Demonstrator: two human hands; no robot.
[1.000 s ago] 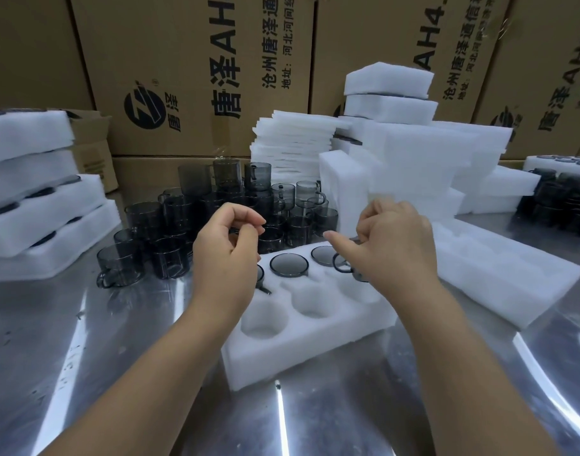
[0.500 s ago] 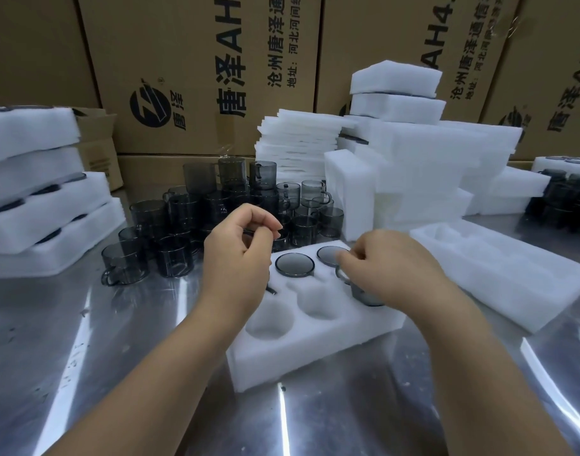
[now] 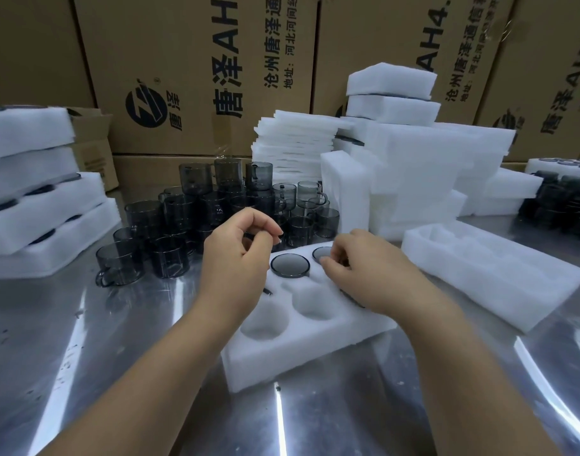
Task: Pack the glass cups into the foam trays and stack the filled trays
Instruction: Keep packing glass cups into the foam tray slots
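Observation:
A white foam tray [image 3: 310, 345] lies on the metal table in front of me. A grey glass cup [image 3: 290, 265] sits mouth up in a back pocket, and a second cup [image 3: 320, 252] beside it is half hidden. My right hand [image 3: 372, 276] is low over the tray's right side, its fingers curled round another cup of which only a dark edge [image 3: 351, 296] shows. My left hand [image 3: 237, 258] hovers above the tray's left end with its fingers loosely curled, holding nothing. Two near pockets are empty. Several loose cups [image 3: 170, 258] stand behind the tray.
Filled foam trays [image 3: 35, 205] are stacked at the left. An empty tray [image 3: 492, 278] lies at the right, with foam blocks [image 3: 413, 166] and foam sheets [image 3: 291, 149] behind it. More dark cups [image 3: 565, 205] stand at far right. Cardboard boxes [image 3: 196, 60] wall the back.
My right hand has come down and left, lowering its cup into the tray's right pocket. My left hand has stayed hovering over the tray's left end.

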